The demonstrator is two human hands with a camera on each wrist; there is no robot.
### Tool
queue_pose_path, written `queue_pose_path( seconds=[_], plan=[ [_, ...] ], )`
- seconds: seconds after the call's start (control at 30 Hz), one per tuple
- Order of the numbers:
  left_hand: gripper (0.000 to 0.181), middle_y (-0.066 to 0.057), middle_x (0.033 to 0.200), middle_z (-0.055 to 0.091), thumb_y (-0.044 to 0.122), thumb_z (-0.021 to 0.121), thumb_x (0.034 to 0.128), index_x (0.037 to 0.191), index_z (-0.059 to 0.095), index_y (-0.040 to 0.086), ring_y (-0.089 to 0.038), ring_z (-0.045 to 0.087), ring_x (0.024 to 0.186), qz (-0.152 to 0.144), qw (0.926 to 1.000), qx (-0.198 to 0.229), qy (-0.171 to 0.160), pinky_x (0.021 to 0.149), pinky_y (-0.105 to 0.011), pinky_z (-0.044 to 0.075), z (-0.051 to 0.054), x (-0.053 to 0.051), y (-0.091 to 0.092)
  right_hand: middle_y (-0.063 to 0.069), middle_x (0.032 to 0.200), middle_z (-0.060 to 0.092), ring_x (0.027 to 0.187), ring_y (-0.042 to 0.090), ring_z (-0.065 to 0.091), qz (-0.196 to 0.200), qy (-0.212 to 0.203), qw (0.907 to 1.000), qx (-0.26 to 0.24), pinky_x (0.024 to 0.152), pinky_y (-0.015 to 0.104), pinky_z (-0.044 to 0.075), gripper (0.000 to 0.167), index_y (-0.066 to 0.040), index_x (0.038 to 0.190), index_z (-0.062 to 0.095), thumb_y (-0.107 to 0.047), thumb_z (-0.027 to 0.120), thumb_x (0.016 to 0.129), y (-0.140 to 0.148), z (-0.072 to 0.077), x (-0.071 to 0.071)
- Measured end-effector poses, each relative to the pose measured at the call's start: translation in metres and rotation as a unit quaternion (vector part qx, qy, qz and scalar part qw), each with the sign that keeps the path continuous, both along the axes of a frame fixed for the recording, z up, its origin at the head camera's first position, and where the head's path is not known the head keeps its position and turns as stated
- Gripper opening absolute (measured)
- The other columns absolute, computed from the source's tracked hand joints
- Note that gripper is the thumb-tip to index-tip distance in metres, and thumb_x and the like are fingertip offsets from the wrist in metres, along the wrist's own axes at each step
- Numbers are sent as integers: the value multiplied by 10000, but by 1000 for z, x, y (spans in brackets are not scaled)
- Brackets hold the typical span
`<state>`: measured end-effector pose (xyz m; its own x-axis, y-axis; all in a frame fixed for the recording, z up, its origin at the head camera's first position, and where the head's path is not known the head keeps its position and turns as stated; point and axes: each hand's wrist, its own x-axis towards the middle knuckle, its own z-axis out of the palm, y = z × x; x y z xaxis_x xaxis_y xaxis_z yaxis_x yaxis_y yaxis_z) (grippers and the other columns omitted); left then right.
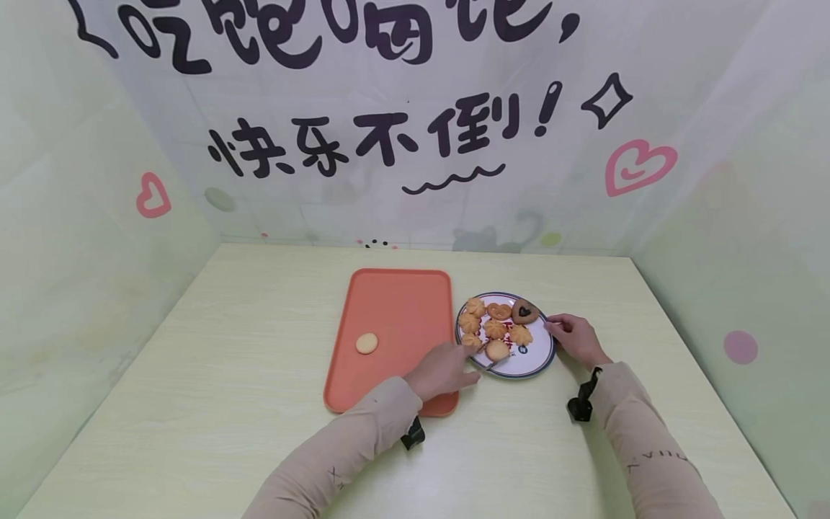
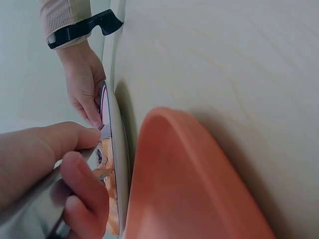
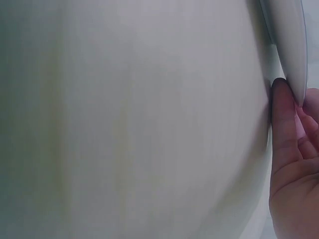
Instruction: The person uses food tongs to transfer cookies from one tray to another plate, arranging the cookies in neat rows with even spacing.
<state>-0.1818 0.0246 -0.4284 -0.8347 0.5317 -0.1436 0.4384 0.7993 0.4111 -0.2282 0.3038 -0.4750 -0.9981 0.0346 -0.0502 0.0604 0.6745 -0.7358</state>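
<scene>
My left hand grips metal tongs, whose tips reach over the near-left side of a plate. Between those tips lies a round pale cookie; whether they squeeze it I cannot tell. Several flower-shaped cookies, a pretzel-like cookie and a brown heart-shaped cookie with a dark centre share the plate. At the plate's right rim, my right hand pinches the edge, thumb on one side and fingers on the other, as the right wrist view shows.
Left of the plate lies an orange tray, close beside it, with one round pale cookie on it. My left forearm crosses the tray's near right corner. Printed cloth walls stand behind and at both sides of the pale table.
</scene>
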Motion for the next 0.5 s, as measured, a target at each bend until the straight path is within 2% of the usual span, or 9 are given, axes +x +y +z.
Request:
queue_pose_path(
  seconds=[0.07,0.2,0.37,0.47,0.5],
  plan=[
    [505,-33,1178,566,339,615,820,1267,510,128,-111,554,912,18,10000,-25,1,729,-246,435,0,0,0,153,910,594,733,142,514,-15,-15,10000,3,603,216,435,383,61,1150,536,-235,508,909,0,0,1],
    [503,-26,1185,562,336,623,812,1264,516,142,-106,542,868,52,10000,24,-66,695,-236,422,0,0,-1,151,902,591,727,139,507,-25,-16,10000,22,601,213,432,376,58,1145,541,-232,510,907,-1,-1,1],
    [493,-14,1180,565,337,622,809,1255,526,150,-128,548,954,22,10000,72,-37,749,-248,429,2,-1,-3,139,883,588,723,155,497,-6,4,10000,37,594,220,423,376,63,1146,538,-228,507,909,-1,0,2],
    [500,-15,999,639,336,620,810,1259,520,141,-107,565,764,4,9999,162,-42,651,-236,435,4,-2,-6,134,877,585,721,159,496,-14,-27,10000,19,592,220,423,380,63,1148,536,-232,505,910,-2,3,3],
    [505,-4,867,647,336,620,810,1265,514,144,-89,535,651,11,9997,221,-83,581,-225,419,4,-3,-8,134,875,583,720,160,496,-10,-40,10000,18,592,221,423,382,66,1150,533,-231,503,911,-3,4,3]
  ],
)
